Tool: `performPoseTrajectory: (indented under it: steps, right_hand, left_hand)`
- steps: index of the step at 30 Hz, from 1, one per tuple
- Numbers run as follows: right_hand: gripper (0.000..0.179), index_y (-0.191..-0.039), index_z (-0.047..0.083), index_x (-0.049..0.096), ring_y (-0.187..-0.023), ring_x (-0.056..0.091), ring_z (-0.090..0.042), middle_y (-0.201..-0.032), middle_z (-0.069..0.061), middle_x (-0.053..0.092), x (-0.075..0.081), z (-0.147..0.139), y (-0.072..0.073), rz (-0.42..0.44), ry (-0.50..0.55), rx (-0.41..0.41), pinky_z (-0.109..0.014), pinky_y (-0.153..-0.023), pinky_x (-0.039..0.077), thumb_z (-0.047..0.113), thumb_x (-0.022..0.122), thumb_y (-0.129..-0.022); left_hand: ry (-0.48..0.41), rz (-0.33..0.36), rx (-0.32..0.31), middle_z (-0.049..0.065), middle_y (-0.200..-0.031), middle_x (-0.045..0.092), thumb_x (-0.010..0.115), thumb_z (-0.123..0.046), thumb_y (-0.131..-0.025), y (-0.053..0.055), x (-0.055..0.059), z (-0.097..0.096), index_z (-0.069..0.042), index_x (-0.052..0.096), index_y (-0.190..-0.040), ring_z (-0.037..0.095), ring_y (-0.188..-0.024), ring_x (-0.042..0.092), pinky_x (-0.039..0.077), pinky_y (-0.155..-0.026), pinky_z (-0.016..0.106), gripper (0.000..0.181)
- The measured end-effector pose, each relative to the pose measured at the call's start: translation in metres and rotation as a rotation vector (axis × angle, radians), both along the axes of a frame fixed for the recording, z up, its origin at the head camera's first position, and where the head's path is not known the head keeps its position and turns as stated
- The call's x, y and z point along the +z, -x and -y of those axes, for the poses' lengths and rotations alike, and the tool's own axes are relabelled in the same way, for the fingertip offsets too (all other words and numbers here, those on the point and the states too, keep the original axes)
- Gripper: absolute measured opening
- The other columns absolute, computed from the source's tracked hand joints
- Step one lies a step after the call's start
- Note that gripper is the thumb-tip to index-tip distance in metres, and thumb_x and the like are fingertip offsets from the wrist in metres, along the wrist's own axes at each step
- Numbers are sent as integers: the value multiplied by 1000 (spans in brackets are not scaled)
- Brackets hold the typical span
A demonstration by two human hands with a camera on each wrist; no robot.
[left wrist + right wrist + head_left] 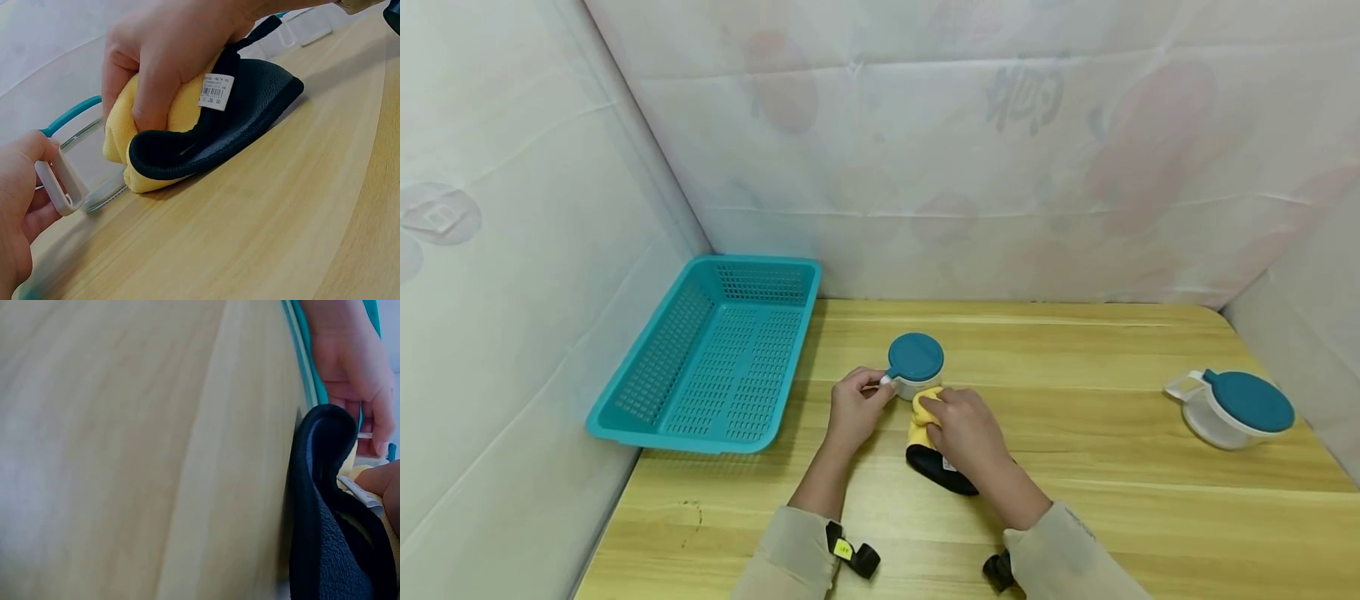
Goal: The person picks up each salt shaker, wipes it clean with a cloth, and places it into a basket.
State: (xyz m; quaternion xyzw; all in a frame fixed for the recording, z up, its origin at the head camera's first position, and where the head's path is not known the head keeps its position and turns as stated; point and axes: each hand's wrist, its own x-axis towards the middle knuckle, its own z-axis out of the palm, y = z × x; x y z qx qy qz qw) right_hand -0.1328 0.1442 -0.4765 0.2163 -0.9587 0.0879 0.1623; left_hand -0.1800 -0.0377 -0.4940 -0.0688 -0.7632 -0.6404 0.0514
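Note:
A small clear jar with a blue-green lid [916,357] stands upright near the middle of the wooden table. My left hand [856,408] pinches its white handle [61,181] from the left. My right hand [968,429] grips a bunched yellow and black cloth [250,112], pressing its yellow side up to the front of the jar. The cloth's black part hangs toward me over the tabletop, with a white label [216,92] sewn on. In the right wrist view, the black edge of the cloth [340,550] hides much of the jar.
A turquoise plastic basket [730,358] sits at the table's left side, against the fabric wall. At the far right stands a second clear jar [1217,421] with a blue-green lid and white handle. Patterned white cloth walls [925,150] enclose the wooden table [1112,358].

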Motion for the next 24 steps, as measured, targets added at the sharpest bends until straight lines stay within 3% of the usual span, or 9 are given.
performPoseTrajectory:
  steps: [4,8,14,20,24]
  right_hand:
    - [33,-106,10,76,-86,66,-24,-95,-9,72,-2,0,1,-4,-16,0,-41,-82,53,15,83,-74]
    - [33,-106,10,76,-88,66,-24,-96,-9,72,-2,-1,1,-14,-22,-4,-42,-84,53,17,82,-75]
    - [32,-105,11,77,-90,65,-24,-96,-8,72,-2,-1,1,-50,-33,2,-41,-86,51,17,81,-74]
    - [31,-105,11,77,-83,60,-22,-93,-6,72,-1,-2,-1,-49,-44,10,-38,-79,51,15,81,-74]
    - [30,-105,11,77,-82,59,-22,-93,-6,72,3,-4,-5,-37,-42,10,-36,-78,51,15,81,-75]
  left_hand:
    - [11,-38,5,17,-95,69,73,-4,-87,-9,18,0,5,73,-94,28,-90,71,58,-74,23,11]
    - [18,-62,18,17,-94,69,73,-3,-86,-10,22,0,5,73,-94,29,-92,70,58,-75,24,11]
    - [21,-48,25,17,-95,69,74,-4,-86,-8,21,-2,4,73,-95,30,-94,69,58,-75,26,12]
    - [18,-32,13,18,-96,69,74,-4,-87,-11,22,-1,5,73,-95,31,-92,69,58,-75,25,12]
    - [1,-22,7,12,-96,70,77,-12,-86,-3,2,0,-1,75,-93,25,-92,70,58,-74,23,13]
